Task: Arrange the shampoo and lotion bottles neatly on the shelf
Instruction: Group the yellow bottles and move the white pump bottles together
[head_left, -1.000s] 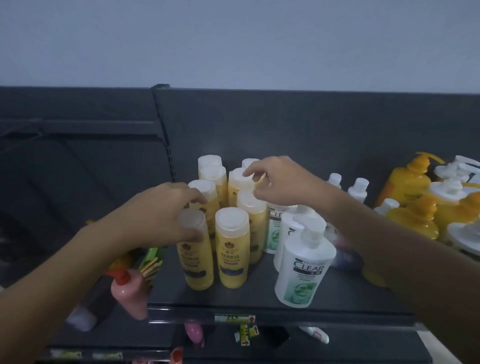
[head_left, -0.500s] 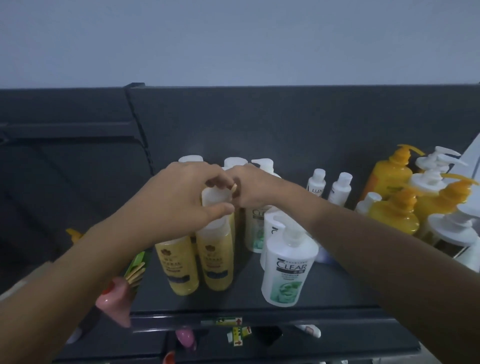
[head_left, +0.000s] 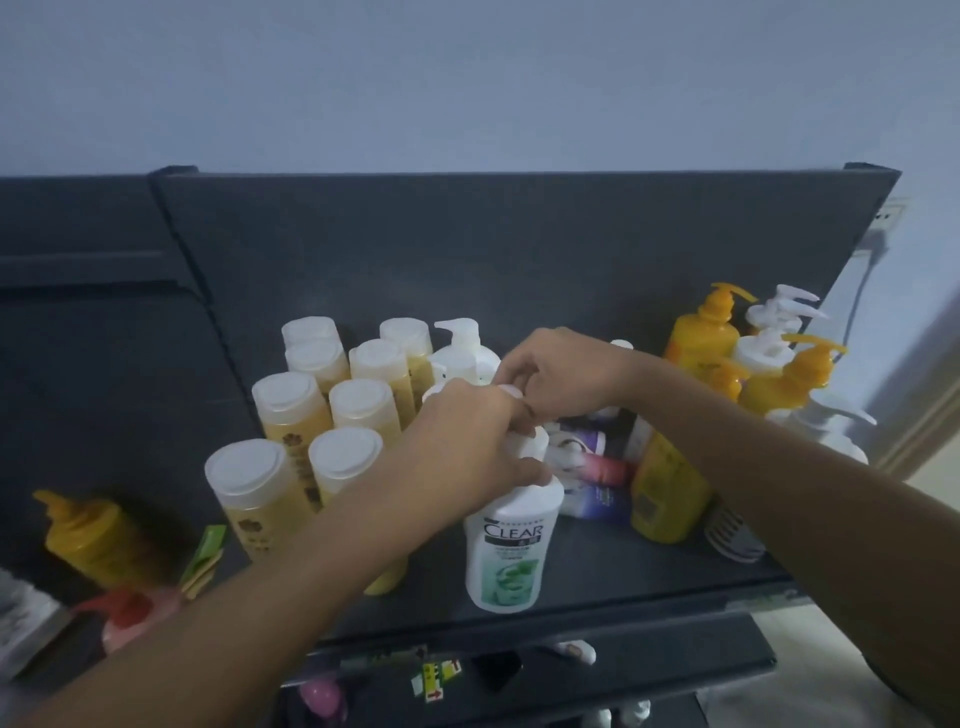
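clear shampoo bottle (head_left: 511, 545) gripped at top by left hand (head_left: 467, 441); right hand (head_left: 561, 374) grip cannot be told. straightening step judged; squaring into row needed next.

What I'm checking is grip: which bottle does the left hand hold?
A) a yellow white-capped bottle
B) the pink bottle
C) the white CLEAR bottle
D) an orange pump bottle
C: the left hand curls round the pump top of the white CLEAR bottle standing at the front of the shelf.
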